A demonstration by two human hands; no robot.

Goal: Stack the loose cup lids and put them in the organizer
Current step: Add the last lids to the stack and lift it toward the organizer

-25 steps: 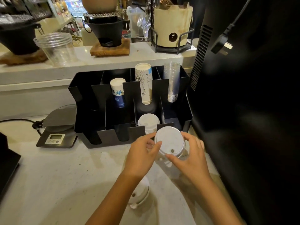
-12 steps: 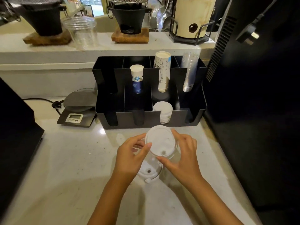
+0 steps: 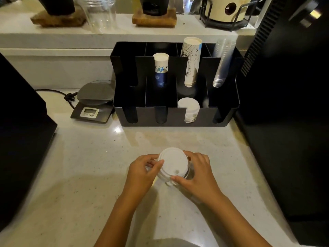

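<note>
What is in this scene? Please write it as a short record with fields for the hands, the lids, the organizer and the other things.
left hand: grips lid stack's left side
right hand: grips lid stack's right side
lid stack: white, over the counter
organizer: black; front compartments hold only white lids; back ones hold cups
scale: left of organizer

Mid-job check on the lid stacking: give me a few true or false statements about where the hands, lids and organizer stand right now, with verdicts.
1. Both hands hold the white lid stack. True: left hand and right hand grip its sides.
2. The organizer has no lids in it. False: stored lids sit in a front compartment.
3. The held stack is inside the organizer. False: it is over the counter, well short of it.
4. A digital scale sits left of the organizer. True.
</note>
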